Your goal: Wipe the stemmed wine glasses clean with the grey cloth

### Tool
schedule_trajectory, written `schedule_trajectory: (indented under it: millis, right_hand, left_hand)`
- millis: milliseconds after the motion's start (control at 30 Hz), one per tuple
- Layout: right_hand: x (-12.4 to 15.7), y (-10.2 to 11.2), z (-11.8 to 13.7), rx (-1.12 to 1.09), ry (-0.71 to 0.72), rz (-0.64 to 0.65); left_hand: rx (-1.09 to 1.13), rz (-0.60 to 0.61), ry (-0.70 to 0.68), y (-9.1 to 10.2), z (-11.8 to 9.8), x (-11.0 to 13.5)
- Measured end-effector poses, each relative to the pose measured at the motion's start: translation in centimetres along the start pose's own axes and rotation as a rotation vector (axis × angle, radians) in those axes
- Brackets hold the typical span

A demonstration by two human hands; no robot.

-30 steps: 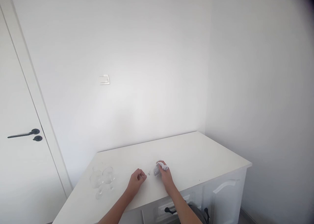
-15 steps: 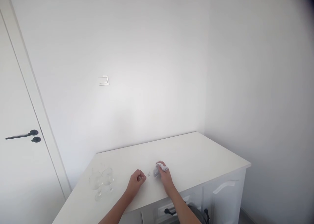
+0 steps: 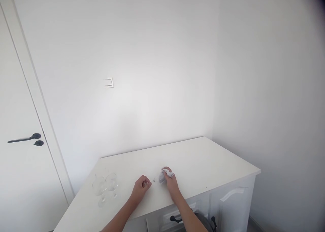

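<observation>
A clear stemmed glass (image 3: 161, 178) lies roughly sideways between my hands, just over the white countertop. Its stem points left into my left hand (image 3: 141, 187), whose fingers are pinched closed around the stem or foot end. My right hand (image 3: 172, 184) is closed around the bowl with a bunched white cloth (image 3: 168, 172) pressed against it. The far side of the bowl is hidden by fingers and cloth. To the left, a clear stemmed glass (image 3: 99, 186) stands upright near another glass (image 3: 111, 182); a faint outline behind them is hard to make out.
The white countertop (image 3: 195, 161) sits against the wall, with its front edge close below my forearms. Cabinet doors with a dark handle (image 3: 175, 219) lie underneath. A door with a black lever handle (image 3: 25, 138) is at the left, and a switch (image 3: 108, 82) is on the wall.
My hands, the glass and the cloth keep nearly the same place. The view has shifted very slightly.
</observation>
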State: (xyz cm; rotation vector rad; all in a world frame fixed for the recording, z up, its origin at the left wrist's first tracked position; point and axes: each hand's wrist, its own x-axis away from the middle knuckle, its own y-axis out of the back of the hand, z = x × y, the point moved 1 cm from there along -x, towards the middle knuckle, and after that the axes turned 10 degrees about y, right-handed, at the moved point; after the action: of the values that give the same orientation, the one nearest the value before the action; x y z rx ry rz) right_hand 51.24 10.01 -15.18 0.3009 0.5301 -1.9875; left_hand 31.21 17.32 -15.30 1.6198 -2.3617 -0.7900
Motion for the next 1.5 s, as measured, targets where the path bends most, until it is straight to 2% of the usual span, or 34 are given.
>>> schedule_trajectory:
  millis: [333, 533, 600, 700, 800, 867, 933, 1033, 1100, 1167, 1233, 1267, 1333, 1400, 1433, 1500]
  right_hand:
    - [-0.2, 0.2, -0.4, 0.005, -0.003, -0.030]
    - [0.0, 0.4, -0.1, -0.116, -0.073, -0.083]
    - [-0.2, 0.9, -0.4, -0.156, -0.089, -0.098]
    - [-1.2, 2.4, -0.4, -0.176, -0.114, -0.112]
    - [-3.1, 4.7, 0.4, -0.217, -0.157, -0.170]
    - [-4.6, 6.4, 1.2, -0.234, -0.170, -0.212]
    - [-6.0, 7.9, 1.8, -0.228, -0.162, -0.239]
    - [-7.8, 9.6, 2.0, -0.149, -0.128, -0.227]
    - [-9.1, 10.2, 1.8, -0.059, -0.110, -0.189]
    - [-10.7, 10.2, 1.6, -0.006, -0.082, -0.134]
    - [-12.7, 9.7, 1.6, -0.014, -0.041, -0.050]
    - [-13.7, 9.2, 1.5, -0.030, -0.023, 0.009]
    - [-15.8, 8.1, 1.2, -0.040, -0.012, 0.160]
    - [-17.5, 7.1, 0.1, -0.019, -0.018, 0.275]
    - [-18.1, 6.7, -0.7, -0.007, -0.020, 0.291]
    - [-18.8, 6.5, -2.6, -0.002, -0.022, 0.219]
  left_hand:
    - [-0.025, -0.014, -0.012, 0.1, -0.8, 0.3]
    - [-0.057, 0.003, -0.011, -1.0, -0.5, 0.0]
    - [-0.131, -0.005, -0.055, -1.4, -0.9, -0.5]
    - [-0.346, -0.013, -0.169, -2.2, -2.6, -2.2]
    - [-0.488, -0.018, -0.288, -3.5, -5.2, -4.9]
    - [-0.475, -0.021, -0.370, -4.8, -7.0, -6.9]
    - [-0.381, -0.001, -0.391, -6.2, -8.5, -8.9]
    - [-0.215, 0.188, -0.247, -8.1, -9.6, -11.3]
    - [-0.157, 0.331, -0.169, -8.6, -9.6, -12.4]
    - [-0.036, 0.507, -0.081, -8.4, -9.0, -13.3]
    - [0.200, 0.703, 0.060, -7.8, -7.8, -14.1]
    - [0.321, 0.759, 0.115, -7.5, -7.2, -14.6]
    - [0.512, 0.771, 0.181, -6.9, -5.8, -15.4]
    - [0.612, 0.724, 0.219, -6.8, -4.5, -16.1]
    - [0.630, 0.693, 0.235, -7.0, -4.0, -16.4]
    - [0.634, 0.595, 0.267, -7.6, -3.3, -17.0]
